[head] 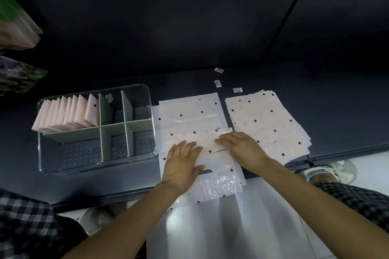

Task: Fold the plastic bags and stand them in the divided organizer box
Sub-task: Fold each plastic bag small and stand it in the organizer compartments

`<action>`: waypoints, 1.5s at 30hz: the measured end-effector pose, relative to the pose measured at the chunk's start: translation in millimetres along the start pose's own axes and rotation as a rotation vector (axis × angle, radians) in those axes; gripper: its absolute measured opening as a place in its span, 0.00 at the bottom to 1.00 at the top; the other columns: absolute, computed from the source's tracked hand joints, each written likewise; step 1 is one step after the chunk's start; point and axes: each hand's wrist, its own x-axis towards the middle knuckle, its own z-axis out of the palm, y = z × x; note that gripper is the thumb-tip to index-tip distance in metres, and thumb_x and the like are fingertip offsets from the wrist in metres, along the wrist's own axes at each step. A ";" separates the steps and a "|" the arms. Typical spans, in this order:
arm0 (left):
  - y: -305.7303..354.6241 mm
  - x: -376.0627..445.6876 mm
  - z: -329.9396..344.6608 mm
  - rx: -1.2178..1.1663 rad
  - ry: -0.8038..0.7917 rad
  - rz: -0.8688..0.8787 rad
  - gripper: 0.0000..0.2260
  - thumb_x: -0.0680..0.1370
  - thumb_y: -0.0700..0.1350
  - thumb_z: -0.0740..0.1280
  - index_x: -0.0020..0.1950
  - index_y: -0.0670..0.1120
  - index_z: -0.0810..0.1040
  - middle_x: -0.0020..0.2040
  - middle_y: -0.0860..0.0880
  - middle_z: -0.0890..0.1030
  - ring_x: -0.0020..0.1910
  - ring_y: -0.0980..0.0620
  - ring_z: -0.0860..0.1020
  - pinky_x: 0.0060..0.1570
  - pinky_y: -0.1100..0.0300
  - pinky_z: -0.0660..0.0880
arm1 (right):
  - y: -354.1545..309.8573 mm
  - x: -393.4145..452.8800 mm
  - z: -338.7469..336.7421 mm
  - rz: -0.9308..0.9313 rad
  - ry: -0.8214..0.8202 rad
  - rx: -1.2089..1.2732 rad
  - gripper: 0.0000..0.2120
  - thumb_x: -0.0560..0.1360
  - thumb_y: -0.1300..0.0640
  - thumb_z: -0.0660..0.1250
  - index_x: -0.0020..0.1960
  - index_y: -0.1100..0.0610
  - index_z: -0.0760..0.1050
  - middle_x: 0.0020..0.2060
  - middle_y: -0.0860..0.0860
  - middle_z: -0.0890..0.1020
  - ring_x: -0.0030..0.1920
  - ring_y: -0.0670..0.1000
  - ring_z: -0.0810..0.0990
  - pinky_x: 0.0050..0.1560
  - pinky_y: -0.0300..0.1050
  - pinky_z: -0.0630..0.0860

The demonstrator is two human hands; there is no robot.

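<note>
Nearest the viewer, a polka-dot plastic bag (197, 143) is lying flat on the dark desk (88, 181), just to the right of the clear divided organizer box (45, 166), with its near end hanging over the desk edge. Both hands are pressing on it: the left hand (182, 162) is resting palm down with straight, spread fingers on the bag's middle, and the right hand (242, 145), wearing a ring, is lying flat just beside it with fingers stretched across a folded band; neither hand's grip is closing on anything, both are released and simply flattening the plastic. This looks like an early fold being smoothed down, so this bag is still needing further folds before it can stand upright. Further right of the box, beyond the right hand, a fanned stack of unfolded dotted bags (267, 122) is waiting, apparently many sheets deep. In the organizer box itself, a row of folded pink bags (67, 113) is standing on edge in the far-left compartment, filling most of it, while the other compartments are showing only their bare floor. Judging by this, the job is partly done, with the stack remaining. Farthest off, three small labels (218, 83) are lying on the desk beyond the bags.
</note>
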 end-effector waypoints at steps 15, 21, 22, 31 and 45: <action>14.2 -10.7 -126.8 -1.382 -0.018 -0.533 0.11 0.79 0.45 0.64 0.48 0.38 0.80 0.44 0.43 0.83 0.41 0.47 0.79 0.40 0.59 0.74 | -86.5 15.2 -72.1 0.726 0.338 1.189 0.32 0.75 0.46 0.65 0.73 0.41 0.52 0.56 0.46 0.77 0.51 0.39 0.78 0.47 0.26 0.70; 5.8 -40.4 -151.0 -1.540 -0.067 -0.574 0.11 0.78 0.44 0.65 0.55 0.38 0.79 0.52 0.41 0.82 0.53 0.45 0.79 0.55 0.52 0.76 | -127.5 15.0 -80.9 0.565 0.337 1.245 0.18 0.73 0.61 0.70 0.58 0.44 0.75 0.48 0.49 0.82 0.47 0.50 0.79 0.48 0.37 0.75; 2.8 -44.9 -153.0 -1.494 -0.067 -0.532 0.11 0.78 0.44 0.66 0.55 0.37 0.79 0.51 0.41 0.82 0.52 0.46 0.80 0.55 0.53 0.77 | -131.8 15.1 -83.2 0.559 0.356 1.215 0.15 0.73 0.62 0.70 0.54 0.46 0.77 0.49 0.46 0.82 0.48 0.50 0.79 0.47 0.37 0.75; -26.3 -66.2 -179.5 -0.936 0.316 -0.181 0.06 0.71 0.37 0.73 0.42 0.47 0.79 0.41 0.47 0.80 0.39 0.51 0.76 0.41 0.63 0.74 | -159.7 27.6 -111.7 0.578 0.421 1.040 0.11 0.69 0.61 0.73 0.36 0.46 0.77 0.49 0.49 0.74 0.50 0.45 0.72 0.45 0.28 0.68; -96.5 -60.0 -221.7 -0.750 0.142 0.219 0.05 0.76 0.44 0.68 0.43 0.54 0.77 0.40 0.55 0.81 0.41 0.57 0.79 0.43 0.59 0.76 | -186.5 96.6 -129.2 0.294 -0.102 0.856 0.02 0.73 0.55 0.68 0.41 0.51 0.77 0.36 0.45 0.81 0.37 0.42 0.79 0.39 0.40 0.74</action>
